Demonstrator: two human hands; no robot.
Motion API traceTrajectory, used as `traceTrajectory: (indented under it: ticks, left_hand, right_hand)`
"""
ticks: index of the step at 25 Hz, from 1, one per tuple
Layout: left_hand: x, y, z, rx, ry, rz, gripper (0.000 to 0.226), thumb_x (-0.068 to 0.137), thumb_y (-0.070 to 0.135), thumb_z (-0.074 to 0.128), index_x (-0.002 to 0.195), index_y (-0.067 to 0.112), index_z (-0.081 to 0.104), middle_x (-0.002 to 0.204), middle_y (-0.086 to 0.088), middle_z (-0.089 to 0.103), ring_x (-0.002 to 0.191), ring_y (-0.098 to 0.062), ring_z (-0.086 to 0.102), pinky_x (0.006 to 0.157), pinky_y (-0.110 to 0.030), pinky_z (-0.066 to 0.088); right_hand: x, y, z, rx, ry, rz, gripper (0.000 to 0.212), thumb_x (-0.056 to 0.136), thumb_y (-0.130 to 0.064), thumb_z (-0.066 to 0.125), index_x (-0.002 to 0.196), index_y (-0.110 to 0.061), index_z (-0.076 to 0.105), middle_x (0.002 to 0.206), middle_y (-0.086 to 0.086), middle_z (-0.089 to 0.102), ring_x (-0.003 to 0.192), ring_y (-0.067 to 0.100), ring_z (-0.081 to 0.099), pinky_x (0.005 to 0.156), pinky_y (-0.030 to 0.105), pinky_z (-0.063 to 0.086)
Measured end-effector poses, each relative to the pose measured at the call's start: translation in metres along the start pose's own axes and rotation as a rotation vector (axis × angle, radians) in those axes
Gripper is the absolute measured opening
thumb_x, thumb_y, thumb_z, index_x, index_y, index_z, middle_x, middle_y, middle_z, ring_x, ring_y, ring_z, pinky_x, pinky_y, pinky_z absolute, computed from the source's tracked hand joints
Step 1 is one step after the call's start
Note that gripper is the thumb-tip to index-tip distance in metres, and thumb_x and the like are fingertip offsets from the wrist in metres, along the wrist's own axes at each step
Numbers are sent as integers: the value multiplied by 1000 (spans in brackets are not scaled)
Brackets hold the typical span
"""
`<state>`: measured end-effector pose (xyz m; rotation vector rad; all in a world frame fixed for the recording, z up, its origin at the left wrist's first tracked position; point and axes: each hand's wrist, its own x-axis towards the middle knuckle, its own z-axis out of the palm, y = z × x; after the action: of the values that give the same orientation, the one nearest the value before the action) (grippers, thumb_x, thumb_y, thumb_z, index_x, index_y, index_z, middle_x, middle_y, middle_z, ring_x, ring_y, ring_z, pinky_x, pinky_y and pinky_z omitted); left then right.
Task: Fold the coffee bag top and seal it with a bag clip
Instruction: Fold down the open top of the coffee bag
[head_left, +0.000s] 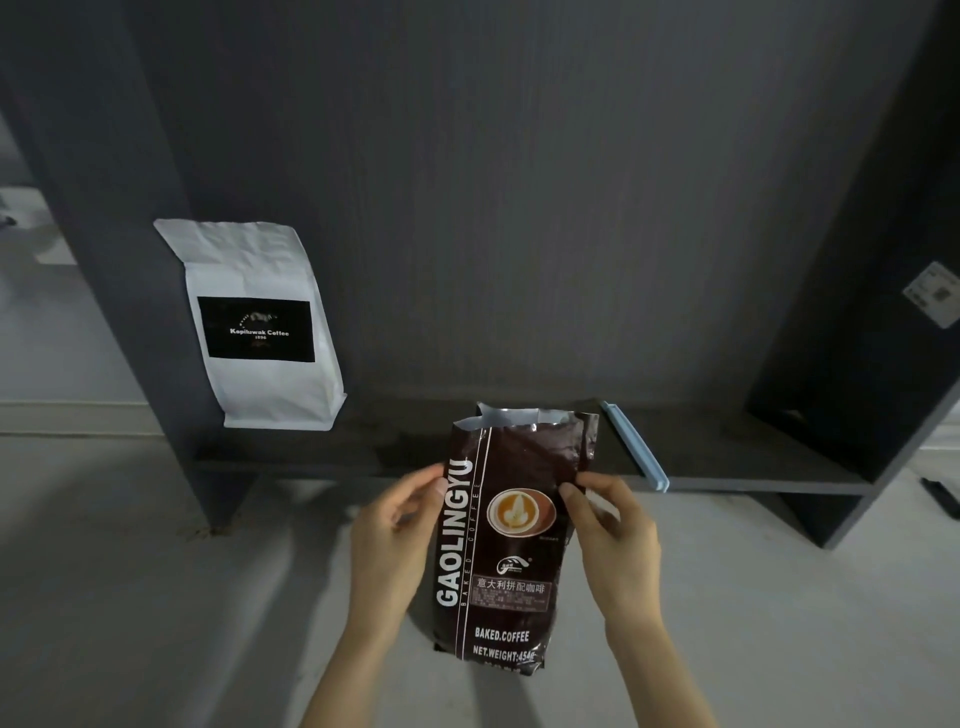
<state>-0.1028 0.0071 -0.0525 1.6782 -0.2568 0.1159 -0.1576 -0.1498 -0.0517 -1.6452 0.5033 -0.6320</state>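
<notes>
A dark brown foil coffee bag (506, 551) marked GAOLINGYU is held upright in front of the low shelf, above the floor. Its top is cut open and unfolded, with the silver lining showing. My left hand (395, 535) pinches the bag's left edge near the top. My right hand (605, 525) grips the right edge at about the same height. A long light-blue bag clip (635, 444) lies on the shelf board just right of the bag top, apart from both hands.
A white Kopiluwak coffee bag (260, 322) stands at the shelf's left, leaning on the dark back panel. The dark grey shelf board (753, 462) runs left to right, with upright side panels at each end. Pale floor lies below.
</notes>
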Motion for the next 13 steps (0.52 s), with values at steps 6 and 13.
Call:
traceTrajectory:
  ticks: [6,13]
  left_hand:
    - [-9,1,-2,-30,-6,-16,24,82,18,58,91,40,60,69,41,65,68,15,61,57,-4,45]
    - [-11,4,-1,-125,-41,-49,36,83,14,57,118,20,54,97,21,61,78,21,58,67,-4,47]
  right_hand:
    - [-7,5,-3,62,-21,-17,13,84,-16,57,75,-24,58,76,-4,70,71,5,65,54,9,48]
    - [-9,8,-6,128,-22,20,10,82,-14,59,74,-20,59,66,2,70,65,16,64,58,20,49]
